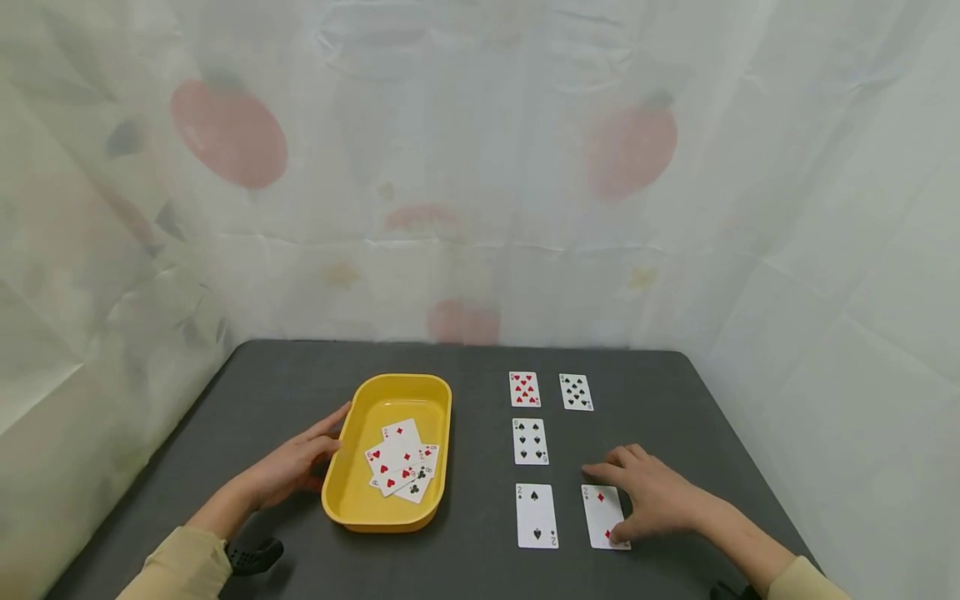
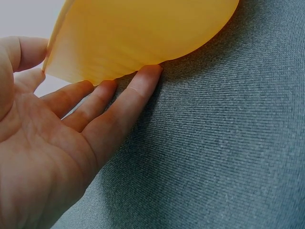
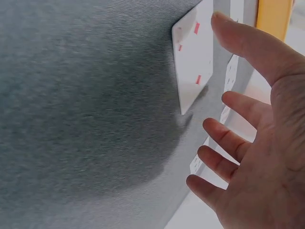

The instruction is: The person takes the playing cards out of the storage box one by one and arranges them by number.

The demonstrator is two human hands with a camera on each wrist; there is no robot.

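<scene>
A yellow tray (image 1: 442,408) sits on the dark table and holds several face-up playing cards (image 1: 401,471). My left hand (image 1: 300,467) lies beside the tray's left wall with straight fingers (image 2: 119,109) touching its underside edge (image 2: 138,38). To the right, cards lie in rows: a heart card (image 1: 524,389), a spade card (image 1: 576,392), another spade card (image 1: 530,441), the two of spades (image 1: 536,516) and the two of diamonds (image 1: 600,510). My right hand (image 1: 648,500) rests over the two of diamonds (image 3: 193,62), thumb on its near corner, fingers (image 3: 224,140) spread and relaxed.
The grey table (image 1: 285,392) is backed by a pale curtain with red fruit prints (image 1: 228,133). A black wrist strap (image 1: 255,557) shows near my left sleeve. The table's right edge (image 1: 720,417) runs close to the right-hand cards.
</scene>
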